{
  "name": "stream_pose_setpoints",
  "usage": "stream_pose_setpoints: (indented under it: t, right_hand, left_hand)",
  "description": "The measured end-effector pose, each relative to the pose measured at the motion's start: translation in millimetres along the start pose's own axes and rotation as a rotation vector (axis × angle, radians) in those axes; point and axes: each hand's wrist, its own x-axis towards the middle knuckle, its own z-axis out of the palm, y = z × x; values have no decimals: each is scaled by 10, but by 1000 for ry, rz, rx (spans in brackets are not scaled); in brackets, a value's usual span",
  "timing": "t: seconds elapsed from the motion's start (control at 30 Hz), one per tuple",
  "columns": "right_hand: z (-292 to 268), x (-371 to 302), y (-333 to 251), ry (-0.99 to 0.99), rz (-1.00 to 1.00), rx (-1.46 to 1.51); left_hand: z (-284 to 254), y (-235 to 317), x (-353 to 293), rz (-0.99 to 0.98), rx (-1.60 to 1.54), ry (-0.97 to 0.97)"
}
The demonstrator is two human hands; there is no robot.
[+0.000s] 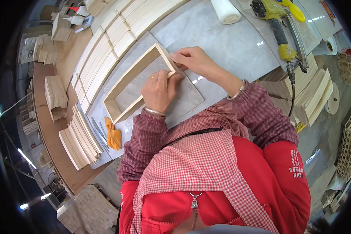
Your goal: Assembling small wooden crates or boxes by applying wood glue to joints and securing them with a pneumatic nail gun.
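A wooden frame lies flat on the pale stone bench, a shallow open rectangle of light strips, and both hands work at its near right corner. The left hand rests on the frame's near strip, fingers curled together and pinching something small and yellow against the wood; it looks like a pencil stub, though the hand covers too much of it to be sure. The right hand sits just beyond, touching the corner, its fingers pressed together and flat along the short end strip, thumb tucked underneath. The rest of the frame runs away to the left, clear of both hands, with bare stone inside it and a narrow margin of bench around it. Just past its far long side lie rows of wooden slats, close beside the frame. To the near left, more cut strips are stacked in a fan, and an orange cloth lies crumpled between them and the frame's left end. A yellow power tool rests well apart at the far right of the bench, near a white roll. Beyond the bench edge stand further bundles of timber and a grey floor.
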Motion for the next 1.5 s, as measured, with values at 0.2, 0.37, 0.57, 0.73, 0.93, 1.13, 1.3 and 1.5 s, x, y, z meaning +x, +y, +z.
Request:
stream_pose_setpoints:
  t: [0.2, 0.37, 0.57, 0.73, 0.93, 1.13, 1.3, 1.5]
  right_hand:
    - [127, -164, -628, -87, -323, 194]
    - [389, -251, -1409, -203, -526, 248]
    - [776, -214, -1804, -336, -532, 149]
    - [1042, -138, -1843, -321, -493, 75]
    - [1136, -113, -1913, -226, -459, 72]
    - [1095, -173, -1975, -194, -467, -50]
    - [251, -243, -1773, 113, -442, -386]
    - [-1937, -804, -658, 705, -51, -1323]
  left_hand:
    - [-589, -112, 191, -173, -304, 200]
    - [-949, -120, 289, -208, -564, 538]
    - [-1263, -91, 261, -382, -872, 733]
    - [-1434, -370, 157, -628, -1829, 775]
    - [-1483, -636, 227, -609, -1653, 623]
    - [-1439, -699, 255, -541, -1578, 661]
    - [-1439, -698, 265, -553, -1617, 668]
    - [-1479, -679, 285, -559, -1633, 654]
